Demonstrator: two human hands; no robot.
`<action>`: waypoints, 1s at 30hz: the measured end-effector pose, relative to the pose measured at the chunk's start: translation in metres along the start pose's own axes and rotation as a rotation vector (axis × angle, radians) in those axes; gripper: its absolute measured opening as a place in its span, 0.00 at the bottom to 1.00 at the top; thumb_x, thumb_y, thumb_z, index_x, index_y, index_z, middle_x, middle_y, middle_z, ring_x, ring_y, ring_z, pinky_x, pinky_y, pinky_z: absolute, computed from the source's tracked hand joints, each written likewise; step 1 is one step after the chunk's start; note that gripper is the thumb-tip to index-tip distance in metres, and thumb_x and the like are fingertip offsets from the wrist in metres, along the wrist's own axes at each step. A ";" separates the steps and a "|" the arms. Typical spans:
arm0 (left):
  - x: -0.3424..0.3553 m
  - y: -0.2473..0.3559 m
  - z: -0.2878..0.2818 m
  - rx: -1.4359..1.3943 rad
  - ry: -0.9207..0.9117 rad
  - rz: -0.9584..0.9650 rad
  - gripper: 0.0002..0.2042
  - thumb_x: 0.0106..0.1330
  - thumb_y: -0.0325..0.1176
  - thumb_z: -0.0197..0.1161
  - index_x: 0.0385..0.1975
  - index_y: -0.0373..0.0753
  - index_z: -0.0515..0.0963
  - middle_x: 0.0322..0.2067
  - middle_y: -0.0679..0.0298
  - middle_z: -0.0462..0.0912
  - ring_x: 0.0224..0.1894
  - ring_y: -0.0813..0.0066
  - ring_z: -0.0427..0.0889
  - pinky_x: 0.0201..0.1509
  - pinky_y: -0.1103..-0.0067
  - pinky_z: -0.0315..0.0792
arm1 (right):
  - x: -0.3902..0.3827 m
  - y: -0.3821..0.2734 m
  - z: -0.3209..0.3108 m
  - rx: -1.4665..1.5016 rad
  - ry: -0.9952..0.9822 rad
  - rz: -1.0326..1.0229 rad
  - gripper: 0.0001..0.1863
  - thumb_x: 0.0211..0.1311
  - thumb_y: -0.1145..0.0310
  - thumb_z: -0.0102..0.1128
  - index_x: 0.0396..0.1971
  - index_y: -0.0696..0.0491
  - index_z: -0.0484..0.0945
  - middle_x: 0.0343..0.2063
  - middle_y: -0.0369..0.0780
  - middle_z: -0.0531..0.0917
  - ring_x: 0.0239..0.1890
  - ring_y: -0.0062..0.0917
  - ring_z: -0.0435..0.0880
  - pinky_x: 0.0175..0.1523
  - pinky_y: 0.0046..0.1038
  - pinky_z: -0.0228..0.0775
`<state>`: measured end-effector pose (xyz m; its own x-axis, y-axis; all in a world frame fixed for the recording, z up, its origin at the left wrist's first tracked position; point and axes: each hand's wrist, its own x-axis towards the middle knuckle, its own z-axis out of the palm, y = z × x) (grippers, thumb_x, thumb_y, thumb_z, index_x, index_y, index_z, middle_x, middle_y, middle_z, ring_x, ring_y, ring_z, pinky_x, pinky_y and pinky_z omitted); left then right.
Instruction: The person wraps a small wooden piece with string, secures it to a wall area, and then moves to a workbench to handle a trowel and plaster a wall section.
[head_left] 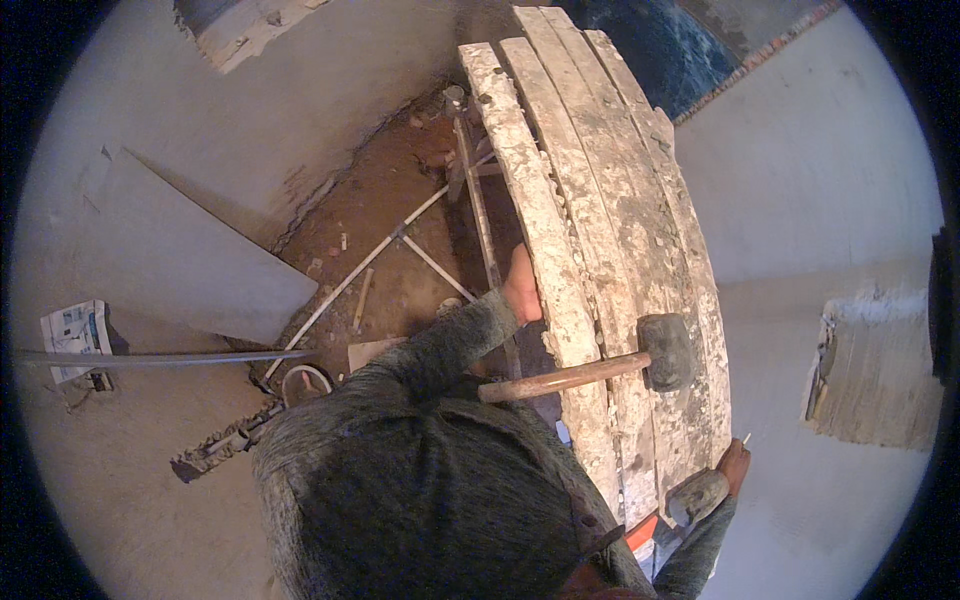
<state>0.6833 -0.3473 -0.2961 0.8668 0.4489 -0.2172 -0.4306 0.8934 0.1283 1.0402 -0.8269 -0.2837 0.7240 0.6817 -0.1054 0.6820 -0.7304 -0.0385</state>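
Note:
A scaffold platform of rough, plaster-splashed wooden planks (pixel 610 220) runs away from me. My left hand (pixel 522 286) is at the left edge of the nearest plank, closed against it, its fingers partly hidden. At the right edge, my right hand (pixel 735 466) is closed around a thin white stick (pixel 746 440), too small to name surely. A mallet (pixel 668 353) with a dark head and wooden handle lies across the planks between my hands. Beside my right forearm rests a second dark, rounded block (pixel 697 497), perhaps another mallet head.
Left of the platform, pale poles (pixel 370 258) and a wooden strip (pixel 363 300) lie on the dirt floor. Nearby are a bucket (pixel 306 384) and a long metal bar (pixel 180 358). A large board (pixel 220 260) leans on the wall. At far right hangs a rough patch (pixel 875 370) on the pale wall.

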 end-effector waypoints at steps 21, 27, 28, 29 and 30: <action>-0.008 -0.008 -0.009 -0.076 -0.177 0.033 0.28 0.70 0.52 0.44 0.57 0.33 0.70 0.53 0.51 0.77 0.53 0.55 0.77 0.61 0.61 0.70 | -0.014 -0.030 -0.028 0.175 -0.032 0.202 0.15 0.65 0.61 0.43 0.30 0.59 0.71 0.23 0.56 0.75 0.29 0.52 0.73 0.35 0.49 0.62; -0.003 -0.011 -0.010 -0.055 -0.284 0.088 0.23 0.70 0.47 0.47 0.53 0.33 0.73 0.50 0.52 0.79 0.51 0.56 0.79 0.59 0.61 0.71 | -0.002 0.024 0.007 -0.087 0.158 0.121 0.13 0.65 0.64 0.43 0.30 0.58 0.71 0.24 0.58 0.75 0.30 0.55 0.73 0.35 0.48 0.63; -0.008 -0.005 -0.015 -0.052 -0.300 0.100 0.22 0.70 0.45 0.47 0.52 0.33 0.74 0.49 0.53 0.80 0.51 0.56 0.79 0.59 0.61 0.72 | 0.006 0.007 0.005 -0.139 0.131 0.031 0.12 0.65 0.65 0.43 0.30 0.58 0.72 0.25 0.58 0.76 0.30 0.55 0.74 0.34 0.48 0.63; -0.009 -0.004 -0.017 -0.066 -0.200 0.071 0.23 0.70 0.45 0.47 0.54 0.32 0.72 0.52 0.52 0.78 0.52 0.56 0.78 0.59 0.61 0.71 | -0.002 -0.001 -0.003 -0.200 0.101 -0.041 0.12 0.65 0.65 0.43 0.31 0.58 0.72 0.25 0.58 0.76 0.31 0.55 0.74 0.34 0.48 0.64; -0.014 -0.007 -0.020 0.006 -0.183 0.118 0.24 0.71 0.47 0.46 0.55 0.33 0.71 0.53 0.52 0.77 0.53 0.57 0.77 0.60 0.61 0.71 | -0.009 0.003 0.003 -0.242 0.045 -0.019 0.13 0.65 0.64 0.43 0.31 0.58 0.72 0.25 0.57 0.76 0.31 0.54 0.74 0.34 0.48 0.64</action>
<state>0.6691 -0.3591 -0.3135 0.8422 0.5388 -0.0208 -0.5304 0.8347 0.1484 1.0353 -0.8355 -0.2862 0.7108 0.7006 -0.0628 0.6967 -0.6891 0.1992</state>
